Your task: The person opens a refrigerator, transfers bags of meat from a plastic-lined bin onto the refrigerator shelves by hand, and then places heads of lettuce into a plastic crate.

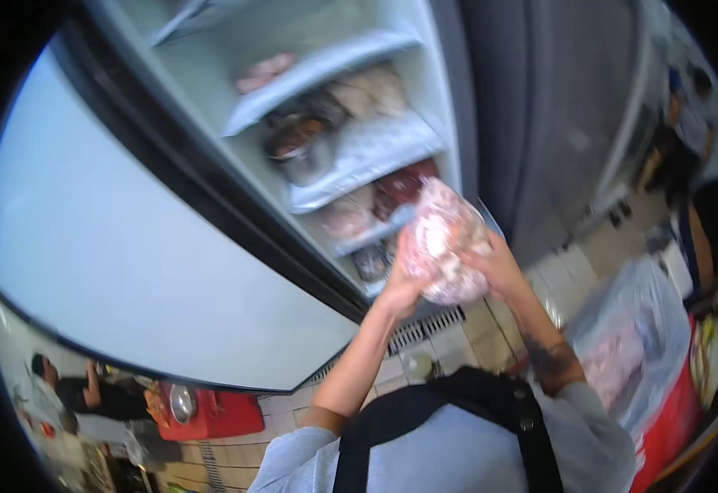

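Between my two hands is a clear plastic bag of pale pink raw meat (449,234), held up in front of an open refrigerator (445,99). My left hand (405,278) grips the bag's left side, and my right hand (494,261) has its fingers wrapped over the right side. Just beyond the bag, a lower shelf (359,238) carries pink bagged food (348,215) and a dark red package (408,187). Higher up stands a metal pot (306,156) with reddish-brown contents.
The refrigerator's white door (154,246) swings wide on my left. At lower right, a red container (663,435) lined with a clear plastic bag (646,312) holds more pink meat. Other people (84,394) are at the left and right edges. Floor tiles lie below.
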### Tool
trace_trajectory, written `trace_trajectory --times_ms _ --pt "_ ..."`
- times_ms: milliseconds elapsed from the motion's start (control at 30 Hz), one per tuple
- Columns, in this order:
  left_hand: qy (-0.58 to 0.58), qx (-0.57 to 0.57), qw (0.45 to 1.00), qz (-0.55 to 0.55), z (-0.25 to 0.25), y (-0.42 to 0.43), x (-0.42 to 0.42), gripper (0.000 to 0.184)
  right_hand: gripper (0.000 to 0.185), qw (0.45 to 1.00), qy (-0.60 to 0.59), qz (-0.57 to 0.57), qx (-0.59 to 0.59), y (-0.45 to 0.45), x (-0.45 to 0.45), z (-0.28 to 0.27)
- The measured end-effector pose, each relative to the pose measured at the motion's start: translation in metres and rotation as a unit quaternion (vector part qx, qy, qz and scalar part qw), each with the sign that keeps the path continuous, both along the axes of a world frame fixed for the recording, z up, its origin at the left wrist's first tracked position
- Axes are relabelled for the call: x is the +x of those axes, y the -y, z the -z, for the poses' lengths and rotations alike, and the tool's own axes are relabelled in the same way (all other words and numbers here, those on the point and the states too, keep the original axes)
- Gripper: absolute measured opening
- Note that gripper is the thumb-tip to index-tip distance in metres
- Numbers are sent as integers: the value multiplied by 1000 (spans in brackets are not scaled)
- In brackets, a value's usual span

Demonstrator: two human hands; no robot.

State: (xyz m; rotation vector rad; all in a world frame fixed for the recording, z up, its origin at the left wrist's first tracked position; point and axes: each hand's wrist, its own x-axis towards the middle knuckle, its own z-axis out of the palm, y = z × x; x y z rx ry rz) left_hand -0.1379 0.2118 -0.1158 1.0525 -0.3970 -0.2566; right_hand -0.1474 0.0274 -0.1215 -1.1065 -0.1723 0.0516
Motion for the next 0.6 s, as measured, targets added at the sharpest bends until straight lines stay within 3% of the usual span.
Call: trace_trajectory --times_ms 67,200,333,367,400,467,533,600 --pt "-27 -61 995 68 -26 -22 -2 95 49 1000 3 -13 7 -17 18 -12" --pt "-95 -81 991 -52 -46 -29 29 67 49 992 95 -43 -68 -36 46 -44" --pt "21 -6 982 -187 -95 -38 68 55 49 986 152 -68 -2 -64 90 -104" --pt "78 15 970 -230 -112 -39 82 53 47 983 162 -72 -38 -67 109 -123" --pt "134 38 953 -270 -129 -41 99 51 46 979 173 -74 -74 -71 128 -144" --pt "284 193 890 -299 -174 -65 143 41 41 974 200 -95 -45 -77 167 -189" --pt "184 227 928 -231 -246 -71 158 41 37 969 179 -168 -16 -84 219 -230" --pt "162 168 954 -188 -266 -96 222 42 31 955 126 -265 33 -94 292 -261"
